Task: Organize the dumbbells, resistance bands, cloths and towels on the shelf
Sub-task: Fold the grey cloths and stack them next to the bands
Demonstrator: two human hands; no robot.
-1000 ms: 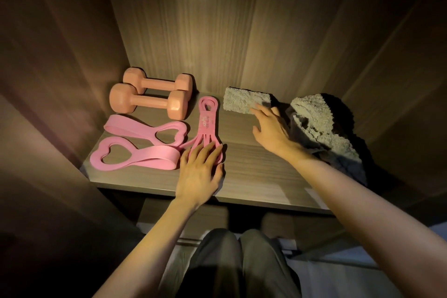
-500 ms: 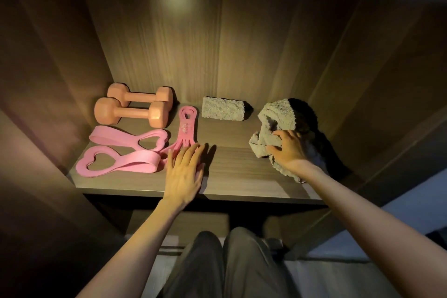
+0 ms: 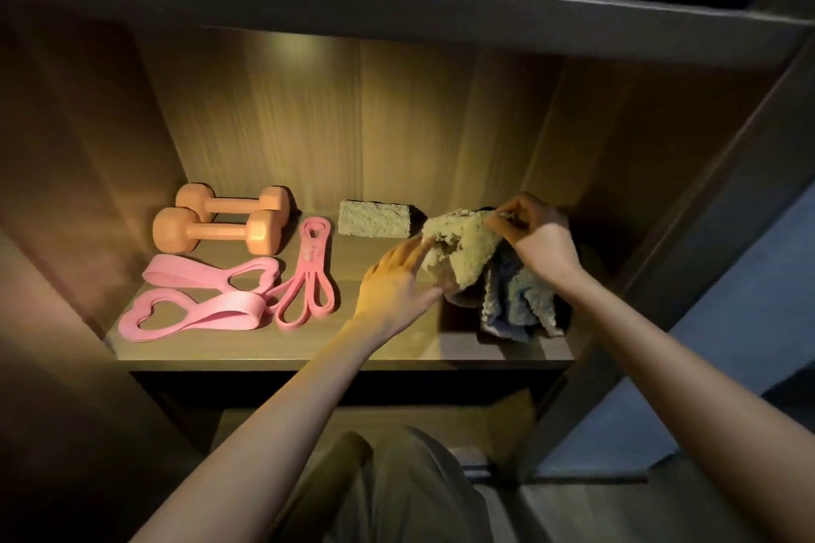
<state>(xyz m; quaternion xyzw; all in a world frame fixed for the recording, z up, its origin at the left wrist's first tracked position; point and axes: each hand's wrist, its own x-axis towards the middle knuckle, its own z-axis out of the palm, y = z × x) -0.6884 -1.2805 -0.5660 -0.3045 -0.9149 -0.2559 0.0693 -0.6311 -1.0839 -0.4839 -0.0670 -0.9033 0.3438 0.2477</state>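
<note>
Loose towel, held above shelf: right hand pinches top corner, left hand pinches side edge. Step: folding. Next likely needs corners matched, then placing beside folded cloth.

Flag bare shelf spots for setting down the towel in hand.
Best: bare shelf between the thin pink band and the towel held by left hand and right hand, in front of the folded cloth. A narrow strip also runs along the shelf front edge. Crowded: left side, with dumbbells and wide pink bands. Right corner is too dark to judge.
</note>
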